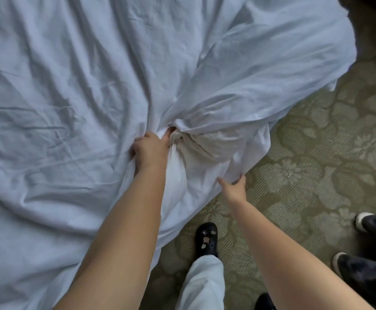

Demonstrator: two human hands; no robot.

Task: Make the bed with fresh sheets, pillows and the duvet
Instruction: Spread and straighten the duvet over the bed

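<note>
Sheet-fitting step: left hand (150, 148) is gripping a bunched white sheet (70, 86) at the bed corner; right hand (234, 186) is pinching its hanging edge above the carpet (305, 164). Next move likely requires tucking the corner under.

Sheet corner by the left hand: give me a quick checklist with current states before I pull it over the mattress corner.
1. Left hand has a firm grip on the bunched white sheet: ok, fingers curl into the gathered fabric.
2. Right hand holds the hanging sheet edge: ok, it pinches the edge.
3. Sheet lies smooth: not ok, heavily wrinkled.
4. Cream fabric under the corner is covered: not ok, it shows through the bunch.
5. Footing clear: not ok, a second person's dark shoes stand close on the patterned carpet.
6. Far corners tucked: cannot tell, out of view.
</note>
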